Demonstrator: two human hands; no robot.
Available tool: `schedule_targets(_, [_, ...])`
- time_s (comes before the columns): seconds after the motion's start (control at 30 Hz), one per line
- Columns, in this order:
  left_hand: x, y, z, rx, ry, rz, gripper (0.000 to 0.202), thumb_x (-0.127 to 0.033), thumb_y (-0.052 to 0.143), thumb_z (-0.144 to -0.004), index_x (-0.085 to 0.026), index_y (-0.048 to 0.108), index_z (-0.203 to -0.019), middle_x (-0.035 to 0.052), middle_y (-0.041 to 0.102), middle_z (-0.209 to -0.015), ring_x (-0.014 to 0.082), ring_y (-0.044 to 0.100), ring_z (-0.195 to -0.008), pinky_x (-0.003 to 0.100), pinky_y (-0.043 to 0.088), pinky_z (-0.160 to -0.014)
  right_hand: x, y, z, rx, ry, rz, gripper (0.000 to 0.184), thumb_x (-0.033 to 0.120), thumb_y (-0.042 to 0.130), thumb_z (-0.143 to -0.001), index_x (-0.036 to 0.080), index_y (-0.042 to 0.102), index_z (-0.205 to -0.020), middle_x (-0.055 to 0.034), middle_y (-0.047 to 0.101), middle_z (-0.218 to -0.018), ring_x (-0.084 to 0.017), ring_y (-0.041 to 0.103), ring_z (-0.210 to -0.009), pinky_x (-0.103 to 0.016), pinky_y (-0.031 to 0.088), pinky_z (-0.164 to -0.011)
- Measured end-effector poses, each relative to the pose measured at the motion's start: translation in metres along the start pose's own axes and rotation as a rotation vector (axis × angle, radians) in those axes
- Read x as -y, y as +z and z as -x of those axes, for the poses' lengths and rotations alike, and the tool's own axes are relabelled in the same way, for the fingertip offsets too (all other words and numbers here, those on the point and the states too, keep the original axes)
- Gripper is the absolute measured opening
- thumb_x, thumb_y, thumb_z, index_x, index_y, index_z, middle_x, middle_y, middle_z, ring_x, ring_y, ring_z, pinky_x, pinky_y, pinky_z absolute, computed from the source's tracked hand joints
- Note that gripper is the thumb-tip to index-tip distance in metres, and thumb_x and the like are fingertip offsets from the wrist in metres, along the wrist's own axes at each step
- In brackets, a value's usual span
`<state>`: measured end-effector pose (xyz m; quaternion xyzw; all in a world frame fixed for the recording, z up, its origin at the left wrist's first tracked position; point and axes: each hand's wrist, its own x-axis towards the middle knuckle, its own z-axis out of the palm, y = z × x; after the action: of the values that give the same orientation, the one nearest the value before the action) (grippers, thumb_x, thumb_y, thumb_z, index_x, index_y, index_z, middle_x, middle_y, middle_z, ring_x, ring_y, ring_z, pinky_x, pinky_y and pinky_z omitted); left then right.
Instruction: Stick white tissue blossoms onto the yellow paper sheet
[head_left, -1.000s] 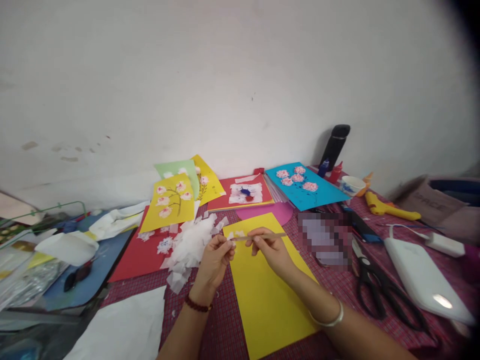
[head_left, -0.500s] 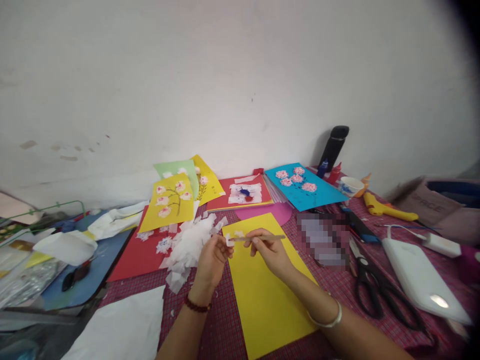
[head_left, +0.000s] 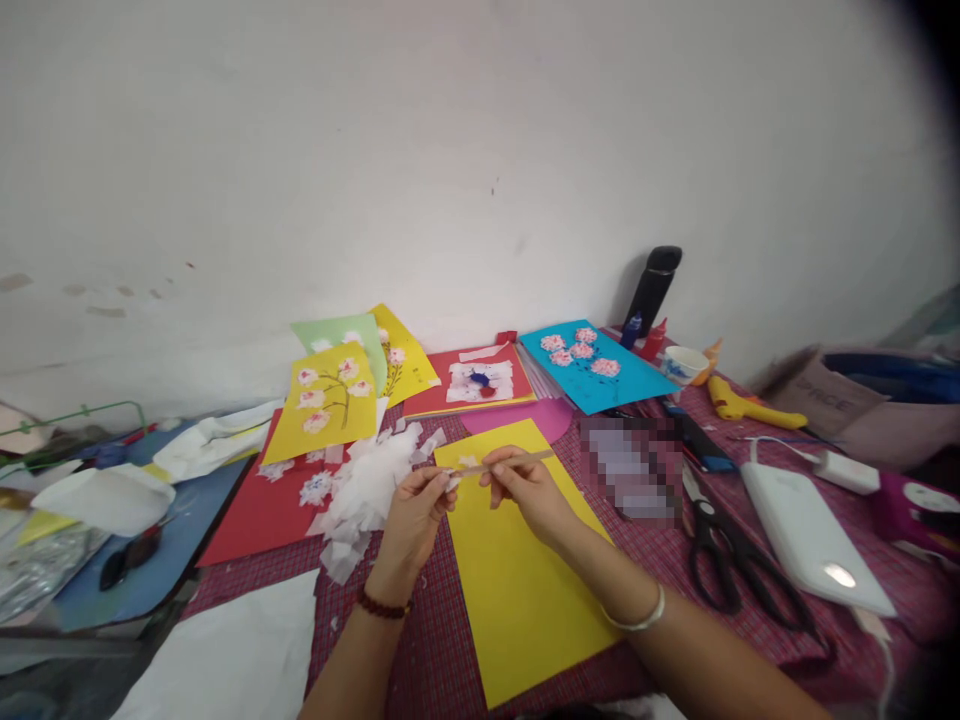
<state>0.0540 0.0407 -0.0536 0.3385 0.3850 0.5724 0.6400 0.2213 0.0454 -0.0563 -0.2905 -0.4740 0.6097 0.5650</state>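
Slim stick point(head_left: 534, 457) in right hand point(head_left: 529, 492) over smooth paper point(head_left: 517, 600)

Single head-worn view, forward and down over the left hand point(head_left: 414, 508) and right hand point(head_left: 529, 492).
The camera sits above and behind both hands, facing the wall point(head_left: 420, 160) beyond them; the forearms point(head_left: 356, 655) enter from the bottom edge. It is near enough to show each hand clearly, yet wide enough to take in the tablecloth point(head_left: 433, 640) on either side of them.

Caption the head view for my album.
Right hand holds a thin stick over yellow paper, its tip at the left hand.
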Motion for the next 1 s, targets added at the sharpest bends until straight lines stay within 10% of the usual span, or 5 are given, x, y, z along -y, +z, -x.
schedule_targets(0.27, [-0.008,-0.003,0.001,0.071,-0.15,0.104,0.018,-0.026,0.068,-0.068,-0.011,0.067,-0.079,0.0037,0.066,-0.069,0.0092,0.058,-0.058,0.019,0.046,-0.054,0.007,-0.001,-0.002,-0.025,0.017,0.026,0.017,0.033,0.06,-0.078,0.018,0.058,-0.085,0.0011,0.061,-0.067,-0.007,0.052,-0.047,-0.021,0.04,-0.046])
schedule_targets(1.0, [0.01,0.007,0.003,0.048,-0.032,-0.122,0.021,-0.025,0.071,-0.065,-0.012,0.068,-0.081,0.0041,0.066,-0.069,0.0104,0.057,-0.058,0.023,0.046,-0.056,0.005,-0.003,-0.002,-0.093,0.015,0.056,0.018,0.035,0.061,-0.075,0.017,0.061,-0.079,0.0044,0.052,-0.057,-0.006,0.046,-0.041,-0.019,0.038,-0.041])
